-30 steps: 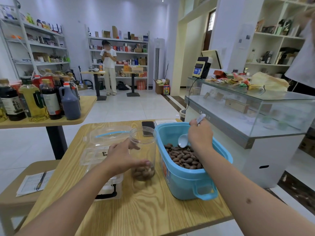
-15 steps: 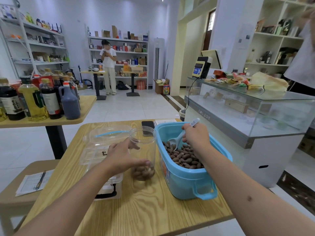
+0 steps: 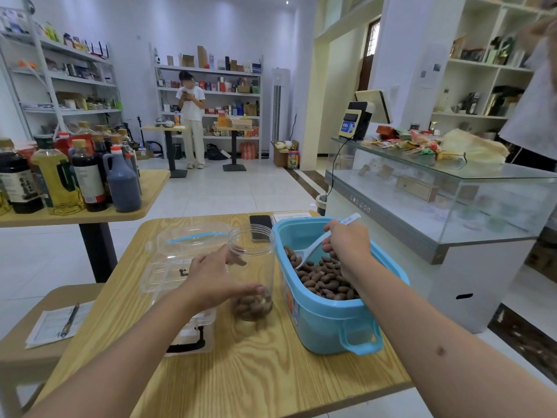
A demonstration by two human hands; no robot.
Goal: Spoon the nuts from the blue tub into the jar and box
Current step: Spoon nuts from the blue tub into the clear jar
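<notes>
Item 1 — box: clear thin-walled plastic, lid hinged open, black latch at the near end; lies on the wooden desk at far left of the group, just beside the jar. No nuts can be made out inside it.

Item 2 — left hand: grip curled round the jar's side, thumb low on the near wall, steadying it.

Item 3 — jar: clear plastic cylinder, upright, mouth open with threaded rim; a shallow layer of nuts at the bottom. Stands touching or nearly touching the tub's left wall.

Item 4 — blue tub: smooth rounded-rectangular plastic, loop handle at the near end, long axis running near to far. Holds the nuts — brown, oval, glossy.

Item 5 — spoon: white plastic, handle slanting up to the far right, bowl dipped into the nuts.

Item 6 — right hand: grip clenched on the spoon's handle, above the tub.

Governing relation: the jar mouth lies left of the spoon and higher than the nuts; the right hand carries, so the load likely travels leftward over the tub rim.
</notes>
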